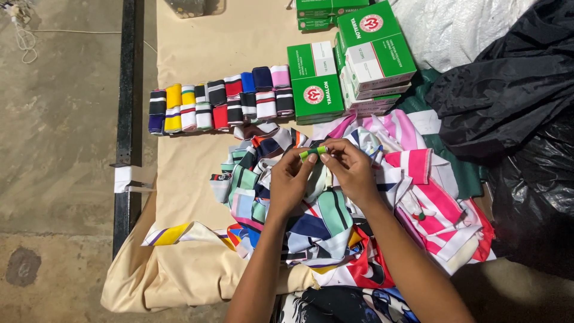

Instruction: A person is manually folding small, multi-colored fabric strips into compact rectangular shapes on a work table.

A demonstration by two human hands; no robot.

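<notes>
Together, the left hand [291,177] and right hand [351,169] pinch a small green strip [313,151], possibly a folded fabric band, its ends between their fingertips, above a heap of striped fabric pieces [326,218]. At ten o'clock from the hands lies a row of rolled striped bands [221,98] on the beige cloth [203,42]. Green boxes [353,57] are stacked at twelve o'clock, black plastic sheeting [514,96] at two.
</notes>
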